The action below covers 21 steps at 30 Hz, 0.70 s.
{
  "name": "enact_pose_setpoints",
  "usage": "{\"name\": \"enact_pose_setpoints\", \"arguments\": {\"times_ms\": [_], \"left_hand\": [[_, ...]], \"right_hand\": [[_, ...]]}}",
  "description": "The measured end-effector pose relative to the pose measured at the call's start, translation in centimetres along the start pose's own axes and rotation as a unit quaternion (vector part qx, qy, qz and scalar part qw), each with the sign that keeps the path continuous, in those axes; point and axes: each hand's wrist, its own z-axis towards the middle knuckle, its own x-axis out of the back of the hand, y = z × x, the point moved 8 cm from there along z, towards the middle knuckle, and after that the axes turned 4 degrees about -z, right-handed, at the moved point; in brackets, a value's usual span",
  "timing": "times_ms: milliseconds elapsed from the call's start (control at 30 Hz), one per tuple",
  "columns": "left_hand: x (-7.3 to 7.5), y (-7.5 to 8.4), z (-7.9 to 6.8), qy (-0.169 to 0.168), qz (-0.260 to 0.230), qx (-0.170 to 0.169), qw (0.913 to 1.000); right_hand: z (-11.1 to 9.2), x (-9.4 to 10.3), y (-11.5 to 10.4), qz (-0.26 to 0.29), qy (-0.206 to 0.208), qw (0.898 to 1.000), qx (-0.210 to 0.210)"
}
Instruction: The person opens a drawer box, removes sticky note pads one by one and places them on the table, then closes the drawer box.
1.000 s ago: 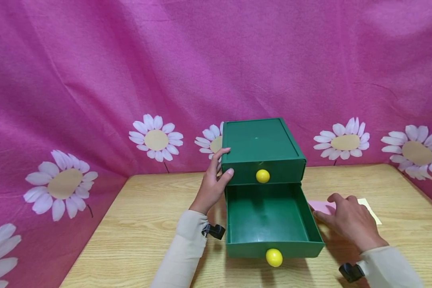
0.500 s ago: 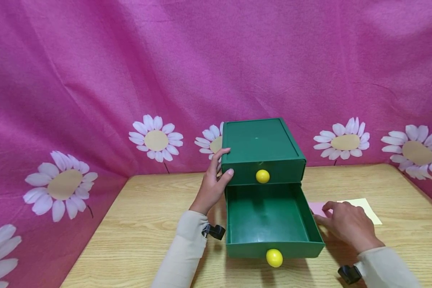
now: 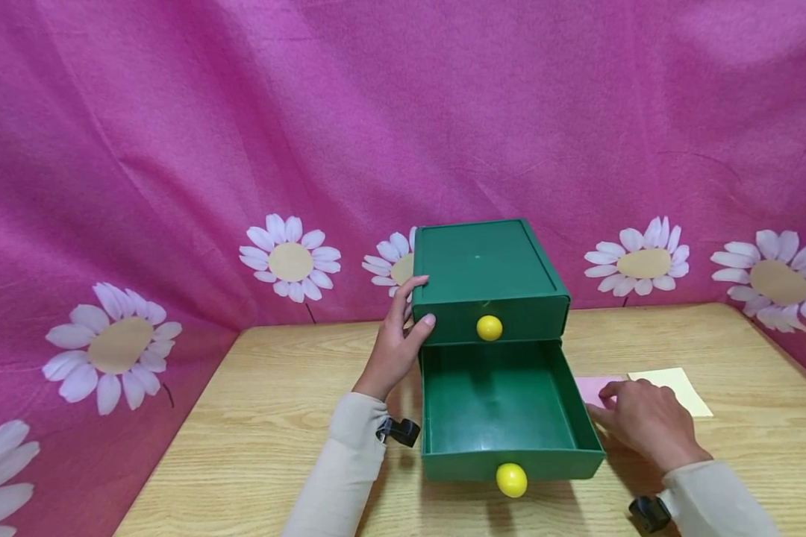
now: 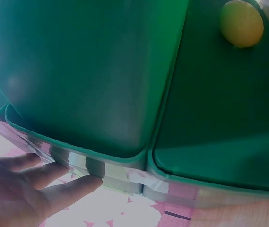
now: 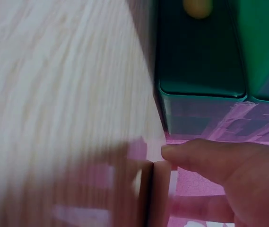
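A green plastic drawer unit [image 3: 486, 261] with yellow knobs stands on the table. Its lower drawer [image 3: 490, 465] is pulled out and bare inside; the upper one is pushed in. My left hand [image 3: 392, 350] rests on the unit's left front corner, thumb on the front, index fingertip at the top edge. In the left wrist view its fingers [image 4: 75, 189] lie nearly straight along the side. Right of the drawer, my right hand [image 3: 648, 421] is down at a pink paper note [image 3: 591, 385], index finger bent toward the thumb [image 5: 191, 153]. I cannot tell whether they pinch the paper.
A pale yellow paper note [image 3: 688, 388] lies flat behind the right hand, next to the pink one. A pink cloth [image 3: 376, 112] with white daisies hangs behind and beside the wooden table [image 3: 255, 425]. The lower drawer juts toward me between my forearms.
My right hand has shifted slightly left and toward me, showing more of the yellow note, and its index finger has bent lower. The left hand and the drawer unit stay put.
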Motion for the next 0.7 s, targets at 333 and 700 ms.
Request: {"name": "enact_pose_setpoints", "arguments": {"times_ms": [333,700], "left_hand": [[-0.03,-0.04,0.01,-0.002,-0.009,0.008,0.9999],[-0.10,-0.05,0.01,-0.005,-0.012,0.003,0.9999]], "right_hand": [[-0.24,-0.55,-0.07,-0.004,-0.013,1.000,-0.013],[-0.82,-0.79,-0.64,-0.020,-0.028,0.999,0.001]]}}
